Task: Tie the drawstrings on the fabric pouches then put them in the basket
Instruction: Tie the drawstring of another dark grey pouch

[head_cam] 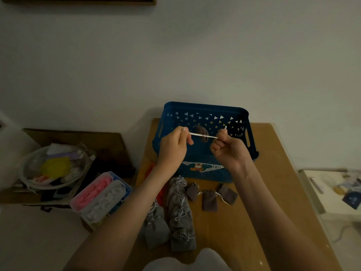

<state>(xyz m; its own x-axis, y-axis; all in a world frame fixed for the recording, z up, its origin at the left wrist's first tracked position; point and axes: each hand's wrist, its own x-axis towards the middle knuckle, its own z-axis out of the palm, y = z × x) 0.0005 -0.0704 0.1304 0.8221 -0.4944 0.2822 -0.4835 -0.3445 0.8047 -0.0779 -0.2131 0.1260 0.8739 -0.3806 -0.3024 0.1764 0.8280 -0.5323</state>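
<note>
The left hand (173,145) and the right hand (227,147) are up over the blue basket (205,108). Both have curled fingers, and each pinches one end of a white drawstring (197,134). The string is pulled tight and runs side to side, a little lower at the right end. A small brown pouch (201,130) hangs at the middle of the string, above the basket. It is dark and blurry, so I cannot tell which way it points. The wrists hide part of the basket's near wall. Just in front of the basket, a pile of grey pouches (179,218) lies on the table (273,173).
</note>
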